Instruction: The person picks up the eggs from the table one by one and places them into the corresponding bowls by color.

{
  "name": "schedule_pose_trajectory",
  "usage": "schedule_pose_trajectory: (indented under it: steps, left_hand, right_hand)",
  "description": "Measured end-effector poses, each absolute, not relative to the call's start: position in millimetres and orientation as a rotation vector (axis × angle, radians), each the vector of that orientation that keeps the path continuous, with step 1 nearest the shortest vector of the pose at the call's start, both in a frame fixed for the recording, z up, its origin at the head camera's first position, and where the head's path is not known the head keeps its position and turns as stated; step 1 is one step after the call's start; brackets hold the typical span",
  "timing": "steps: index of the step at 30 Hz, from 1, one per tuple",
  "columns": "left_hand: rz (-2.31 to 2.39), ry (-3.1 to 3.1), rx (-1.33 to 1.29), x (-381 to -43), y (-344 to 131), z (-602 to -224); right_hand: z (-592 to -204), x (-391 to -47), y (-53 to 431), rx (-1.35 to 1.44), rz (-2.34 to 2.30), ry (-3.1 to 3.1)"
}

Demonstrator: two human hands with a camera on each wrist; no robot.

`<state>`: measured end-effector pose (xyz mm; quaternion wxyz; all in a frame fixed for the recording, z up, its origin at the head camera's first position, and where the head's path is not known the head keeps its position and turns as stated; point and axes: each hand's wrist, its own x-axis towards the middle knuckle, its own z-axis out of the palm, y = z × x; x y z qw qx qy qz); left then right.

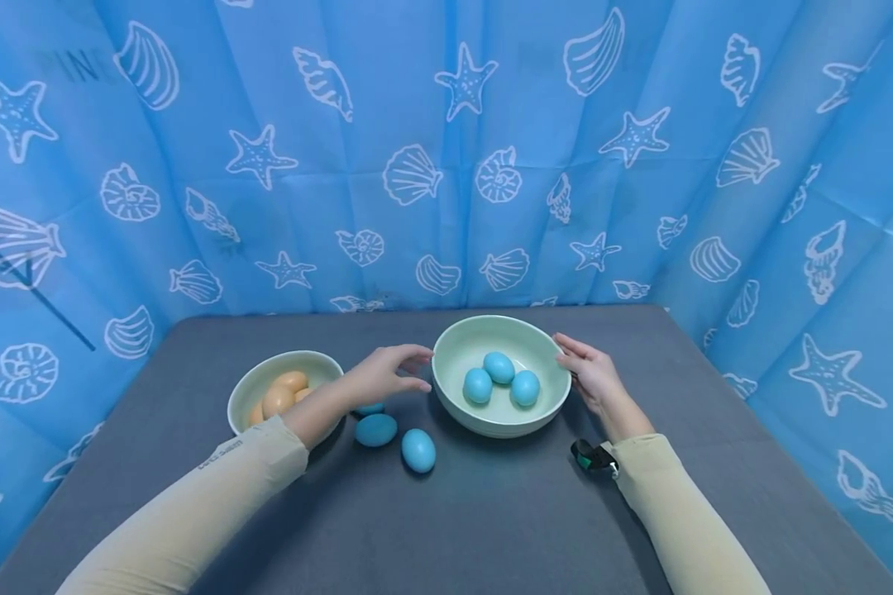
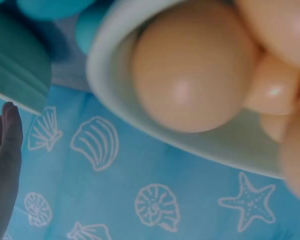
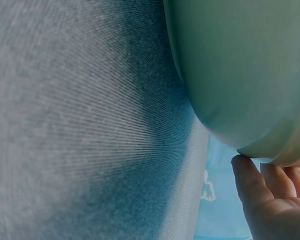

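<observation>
A pale green bowl holds three blue eggs. My right hand grips its right rim, the thumb overlapping the edge and the fingers along the outside. At its left side my left hand stands with thumb and fingers apart and nothing between them; whether its fingertips touch the bowl cannot be told. Under and beside the left hand, a blue egg and a second blue egg lie on the table, with another blue egg partly hidden by the wrist.
A smaller pale bowl with several light-brown eggs stands left, partly behind my left forearm. A dark strap hangs near my right cuff. The grey table ends at a blue shell-print curtain.
</observation>
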<state>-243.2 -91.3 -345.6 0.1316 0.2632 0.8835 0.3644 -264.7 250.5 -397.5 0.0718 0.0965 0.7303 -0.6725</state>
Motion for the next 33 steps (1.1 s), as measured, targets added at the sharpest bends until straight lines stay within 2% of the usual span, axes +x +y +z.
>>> schedule_pose_trajectory:
  steps: [11, 22, 33]
  left_hand:
    - [1.035, 2.505, 0.786, -218, -109, -367]
    - [0.761, 2.492, 0.992, -217, -115, -389]
    - [0.562, 2.53, 1.081, -216, -110, -398]
  right_hand:
    - [-398, -265, 253, 0.293, -2.046, 2.183]
    - [-398, -265, 254, 0.309, -2.039, 2.193]
    - [-397, -264, 251, 0.293, -2.017, 2.215]
